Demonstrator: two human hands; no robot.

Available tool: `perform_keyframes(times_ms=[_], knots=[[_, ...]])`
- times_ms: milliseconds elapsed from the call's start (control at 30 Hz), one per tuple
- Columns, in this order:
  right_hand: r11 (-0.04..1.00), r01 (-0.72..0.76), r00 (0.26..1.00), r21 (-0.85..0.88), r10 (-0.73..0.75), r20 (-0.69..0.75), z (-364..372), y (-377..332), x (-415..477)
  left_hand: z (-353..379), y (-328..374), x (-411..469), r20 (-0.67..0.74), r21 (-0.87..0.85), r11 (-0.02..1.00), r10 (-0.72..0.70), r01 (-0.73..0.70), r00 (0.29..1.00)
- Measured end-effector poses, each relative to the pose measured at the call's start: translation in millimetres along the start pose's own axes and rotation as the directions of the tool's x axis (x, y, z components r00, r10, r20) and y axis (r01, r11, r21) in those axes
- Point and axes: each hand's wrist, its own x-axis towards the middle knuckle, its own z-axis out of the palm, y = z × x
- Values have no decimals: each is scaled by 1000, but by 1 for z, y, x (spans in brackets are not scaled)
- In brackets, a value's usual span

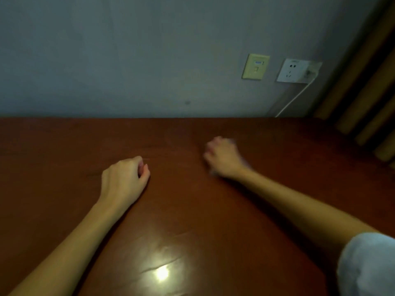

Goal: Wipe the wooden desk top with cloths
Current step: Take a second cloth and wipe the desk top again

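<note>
On desk top [192, 210] | left grip [125, 178] curled, empty | right grip [222, 157] blurred — cannot tell

No words, numbers or brand names can be read here. The yellowish wall plate [255, 66] carries a small blue mark near its top, and the white socket [293, 70] beside it has a faint dark mark along its upper edge. Both marks are too blurred to make out as letters or figures.
</note>
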Motion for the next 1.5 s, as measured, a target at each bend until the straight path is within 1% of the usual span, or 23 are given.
perform_keyframes(times_ms=[67,133,200,233,267,333,400,433,500,533,567,633,700,733,833,900,1000,1100,1200,1267,1367,1433,1500], knots=[[938,296,953,177,-280,-113,-17,-89,-26,0,-2,1,2,-38,999,-23,23,1000],[789,487,873,375,-458,-170,-24,-146,-57,-1,-8,2,-12,-117,990,-79,77,997],[674,607,790,421,-569,-227,-27,-153,-66,-5,-17,6,-35,-147,982,-127,121,991],[661,630,773,407,-583,-249,-23,-140,-58,-7,-22,9,-48,-136,983,-133,125,990],[698,592,804,404,-548,-232,-17,-121,-44,-10,-28,12,-55,-117,986,-130,123,990],[840,359,931,407,-291,-220,0,-63,-1,-13,-40,18,-52,-59,991,-125,121,991],[944,-18,983,329,76,-166,20,13,42,-12,-52,23,-48,-20,989,-146,145,988],[938,-231,958,258,265,-107,28,49,56,-11,-57,26,-48,-12,987,-162,161,986],[797,-576,806,180,591,-34,37,97,76,-7,-61,29,-48,1,985,-170,170,984],[717,-677,727,167,687,2,35,102,83,-5,-61,31,-46,13,987,-158,159,986],[687,-712,697,146,716,30,31,93,91,-5,-60,31,-48,18,989,-146,147,988],[834,-551,834,32,551,19,19,47,108,-5,-58,31,-53,17,990,-137,138,989],[980,-200,980,15,200,16,9,-30,110,-6,-59,31,-55,13,990,-140,141,989],[995,-46,999,84,48,-15,5,-74,101,-6,-60,30,-55,9,988,-151,152,987],[866,352,935,355,-313,-165,-9,-166,60,-8,-64,27,-75,-12,975,-224,223,972],[781,476,879,405,-441,-182,-9,-163,59,-9,-67,27,-93,-31,958,-287,285,954],[875,355,932,329,-307,-191,7,-102,100,-6,-69,29,-84,-21,955,-297,297,951],[975,-86,991,205,105,-81,26,-6,150,-5,-68,32,-79,-18,958,-288,288,954],[872,-465,878,155,476,-43,40,45,181,-3,-66,34,-75,-3,959,-282,283,956],[815,-562,822,144,570,-18,41,33,195,-1,-65,35,-75,9,960,-279,280,957],[862,-479,873,166,488,-17,31,-29,208,-4,-64,35,-67,-5,960,-281,282,957],[939,-281,954,199,295,-44,21,-91,208,-7,-63,33,-65,-22,955,-296,295,953],[949,-51,994,312,78,-74,7,-156,195,-11,-62,25,-59,-47,965,-262,260,963]])
